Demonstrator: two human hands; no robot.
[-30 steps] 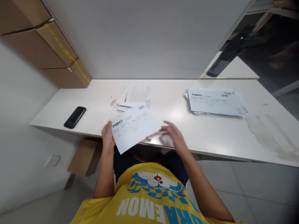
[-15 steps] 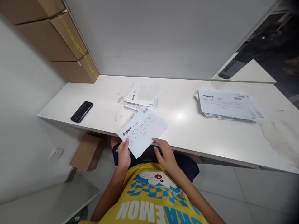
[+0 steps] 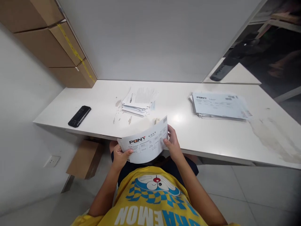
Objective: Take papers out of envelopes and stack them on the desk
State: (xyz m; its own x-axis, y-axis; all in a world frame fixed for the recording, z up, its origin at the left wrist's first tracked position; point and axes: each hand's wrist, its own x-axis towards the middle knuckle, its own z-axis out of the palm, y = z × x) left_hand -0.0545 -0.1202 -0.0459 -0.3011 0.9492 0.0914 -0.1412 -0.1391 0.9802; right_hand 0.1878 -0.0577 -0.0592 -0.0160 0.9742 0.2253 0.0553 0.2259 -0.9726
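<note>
A white printed sheet (image 3: 145,146) headed "PONY" is bent into a curve between my two hands, over the desk's front edge. My left hand (image 3: 122,156) grips its lower left side, thumb on the printed face. My right hand (image 3: 172,142) holds its right side, thumb in front and fingers behind. Whether it is one sheet or several I cannot tell. Beyond it lies an uneven pile of printed papers (image 3: 138,98). A small pale object (image 3: 157,121) shows just behind the sheet's top edge, partly hidden.
A larger stack of PONY sheets (image 3: 216,105) lies on the right of the white desk (image 3: 174,94). A black phone (image 3: 79,116) rests at the left. Cardboard boxes (image 3: 70,73) are piled in the left corner, and another box (image 3: 84,158) stands below the desk.
My right hand has moved from the sheet's lower edge to grip its right side. The sheet has turned more level and now bows. The small pale object has come into view.
</note>
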